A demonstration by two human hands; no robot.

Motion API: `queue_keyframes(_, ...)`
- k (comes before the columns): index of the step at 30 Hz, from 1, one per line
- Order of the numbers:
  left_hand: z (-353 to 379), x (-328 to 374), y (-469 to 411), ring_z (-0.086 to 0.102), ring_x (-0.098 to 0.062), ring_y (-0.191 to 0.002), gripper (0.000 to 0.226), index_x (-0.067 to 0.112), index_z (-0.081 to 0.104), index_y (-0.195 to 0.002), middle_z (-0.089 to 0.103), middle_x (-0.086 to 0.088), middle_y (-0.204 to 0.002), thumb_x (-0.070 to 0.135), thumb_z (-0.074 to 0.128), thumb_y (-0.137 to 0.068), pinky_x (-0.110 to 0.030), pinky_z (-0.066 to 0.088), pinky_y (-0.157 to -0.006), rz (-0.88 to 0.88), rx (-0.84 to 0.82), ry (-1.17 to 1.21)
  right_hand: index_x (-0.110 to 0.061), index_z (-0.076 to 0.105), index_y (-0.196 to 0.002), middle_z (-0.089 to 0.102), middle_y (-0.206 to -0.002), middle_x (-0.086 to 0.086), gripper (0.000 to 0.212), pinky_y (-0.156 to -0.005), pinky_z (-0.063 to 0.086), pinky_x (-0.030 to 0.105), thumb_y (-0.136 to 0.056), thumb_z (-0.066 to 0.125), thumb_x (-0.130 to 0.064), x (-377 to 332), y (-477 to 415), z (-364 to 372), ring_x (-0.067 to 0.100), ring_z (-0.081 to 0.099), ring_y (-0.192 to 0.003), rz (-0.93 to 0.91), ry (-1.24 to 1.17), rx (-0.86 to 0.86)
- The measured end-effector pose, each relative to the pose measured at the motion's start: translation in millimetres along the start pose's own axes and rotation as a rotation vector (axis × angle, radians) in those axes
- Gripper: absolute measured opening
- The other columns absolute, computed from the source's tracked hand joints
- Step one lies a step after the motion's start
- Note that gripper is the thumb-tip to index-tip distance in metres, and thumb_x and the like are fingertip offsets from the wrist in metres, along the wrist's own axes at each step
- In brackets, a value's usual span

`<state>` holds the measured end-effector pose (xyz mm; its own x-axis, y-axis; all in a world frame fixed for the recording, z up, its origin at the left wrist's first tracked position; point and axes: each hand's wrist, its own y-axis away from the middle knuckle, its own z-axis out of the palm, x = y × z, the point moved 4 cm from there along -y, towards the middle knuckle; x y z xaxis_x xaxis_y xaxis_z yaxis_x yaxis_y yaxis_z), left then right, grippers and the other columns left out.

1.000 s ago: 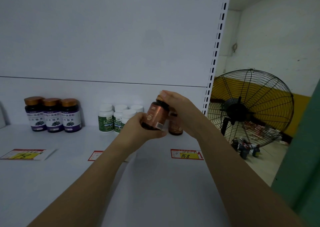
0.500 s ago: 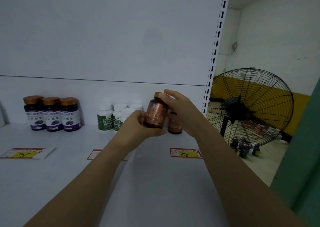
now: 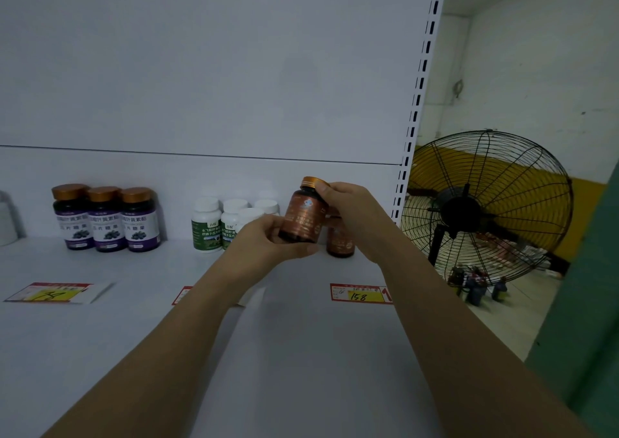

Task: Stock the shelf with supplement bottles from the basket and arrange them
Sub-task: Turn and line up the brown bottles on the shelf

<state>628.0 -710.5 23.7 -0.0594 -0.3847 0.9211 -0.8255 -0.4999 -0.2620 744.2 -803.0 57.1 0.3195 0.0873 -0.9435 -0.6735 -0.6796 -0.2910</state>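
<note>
I hold a brown supplement bottle [image 3: 301, 218] with a copper cap just above the white shelf [image 3: 301, 337], slightly tilted. My left hand [image 3: 264, 240] grips its base from below. My right hand [image 3: 355, 216] pinches its cap and upper side. Behind it a second brown bottle [image 3: 340, 245] stands on the shelf, partly hidden by my right hand. To the left stand several white-capped green-label bottles [image 3: 206, 225] and three purple-label bottles [image 3: 107, 220] with copper caps. No basket is in view.
Price tags lie on the shelf front: one marked 158 [image 3: 360, 293], one [image 3: 53, 293] at the left, one [image 3: 181, 295] partly under my left arm. A slotted upright [image 3: 415, 102] ends the shelf at the right. Beyond it stands a black floor fan [image 3: 482, 210].
The bottle has been turned in my hands and stands more upright, its label now facing me. Both hands stay at the same spot above the shelf.
</note>
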Motion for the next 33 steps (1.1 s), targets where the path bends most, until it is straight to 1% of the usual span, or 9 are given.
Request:
queue_keyframes(5, 2, 1, -1, 0.060, 0.011, -0.062, 0.024, 0.032, 0.063, -0.092, 0.068, 0.009, -0.085, 0.024, 0.077, -0.074, 0.000, 0.041, -0.054, -0.005, -0.034, 0.004, -0.009, 0.062, -0.105, 0.064, -0.102, 0.007, 0.024, -0.077, 0.054, 0.025, -0.097, 0.051, -0.029, 0, 1, 0, 0.022, 0.063, -0.097, 0.020, 0.022, 0.004)
queue_keyframes(9, -1, -1, -2, 0.063, -0.002, -0.080, 0.031, 0.025, 0.064, -0.103, 0.070, 0.004, -0.094, 0.021, 0.077, -0.075, -0.008, 0.044, -0.062, 0.006, -0.012, 0.003, -0.009, 0.060, -0.121, 0.063, -0.116, 0.007, 0.032, -0.078, 0.052, 0.021, -0.096, 0.053, -0.028, -4, 4, 2, 0.019, 0.061, -0.104, -0.029, 0.064, -0.020)
queue_keyframes(15, -17, 0, -7, 0.064, 0.010, -0.075, 0.049, 0.020, 0.058, -0.109, 0.065, 0.016, -0.092, -0.002, 0.077, -0.069, -0.001, 0.045, -0.060, 0.155, 0.168, 0.088, -0.023, 0.050, -0.124, 0.061, -0.122, 0.002, 0.047, -0.093, 0.052, 0.026, -0.084, 0.070, -0.010, -19, 12, 21, 0.016, 0.059, -0.114, -0.261, 0.083, -0.164)
queue_keyframes(20, -32, -1, -11, 0.060, 0.001, -0.099, 0.057, 0.014, 0.056, -0.114, 0.063, 0.005, -0.107, -0.015, 0.072, -0.068, -0.005, 0.048, -0.080, 0.300, 0.331, 0.103, -0.016, 0.049, -0.116, 0.058, -0.111, -0.011, 0.050, -0.098, 0.046, 0.019, -0.076, 0.076, -0.006, -26, 21, 39, 0.010, 0.055, -0.112, -0.559, 0.269, -0.129)
queue_keyframes(24, -37, -5, -10, 0.060, -0.007, -0.104, 0.058, 0.016, 0.056, -0.114, 0.063, 0.004, -0.109, -0.016, 0.071, -0.068, -0.010, 0.049, -0.087, 0.334, 0.374, 0.074, -0.019, 0.049, -0.114, 0.055, -0.108, -0.017, 0.048, -0.095, 0.046, 0.015, -0.076, 0.076, -0.006, -25, 24, 44, 0.001, 0.055, -0.105, -0.655, 0.336, -0.115)
queue_keyframes(26, -37, -4, -10, 0.060, -0.007, -0.105, 0.059, 0.018, 0.056, -0.114, 0.063, 0.007, -0.109, -0.015, 0.072, -0.068, -0.011, 0.049, -0.088, 0.332, 0.365, 0.084, -0.017, 0.050, -0.117, 0.053, -0.109, -0.021, 0.048, -0.095, 0.045, 0.015, -0.077, 0.076, -0.007, -26, 24, 44, -0.003, 0.054, -0.105, -0.669, 0.358, -0.105)
queue_keyframes(30, -31, 11, -5, 0.063, 0.007, -0.090, 0.050, 0.025, 0.058, -0.107, 0.065, 0.016, -0.098, -0.001, 0.077, -0.068, -0.004, 0.049, -0.076, 0.261, 0.268, 0.096, -0.017, 0.050, -0.130, 0.059, -0.122, -0.006, 0.051, -0.098, 0.047, 0.022, -0.083, 0.071, -0.013, -35, 24, 34, 0.007, 0.056, -0.114, -0.638, 0.294, -0.048)
queue_keyframes(32, -23, 18, 0, 0.065, 0.010, -0.078, 0.037, 0.027, 0.064, -0.098, 0.069, 0.017, -0.087, 0.018, 0.081, -0.066, -0.005, 0.048, -0.066, 0.136, 0.157, 0.089, -0.023, 0.054, -0.127, 0.065, -0.119, -0.001, 0.043, -0.092, 0.052, 0.025, -0.086, 0.068, -0.024, -34, 15, 18, 0.010, 0.062, -0.108, -0.430, 0.186, 0.039)
queue_keyframes(33, -19, 19, 1, 0.067, 0.004, -0.080, 0.036, 0.026, 0.066, -0.095, 0.072, 0.012, -0.087, 0.031, 0.081, -0.063, -0.010, 0.049, -0.069, 0.061, 0.084, 0.106, -0.022, 0.059, -0.121, 0.068, -0.114, 0.002, 0.037, -0.089, 0.054, 0.030, -0.086, 0.066, -0.032, -30, 9, 10, 0.014, 0.065, -0.103, -0.273, 0.135, 0.073)
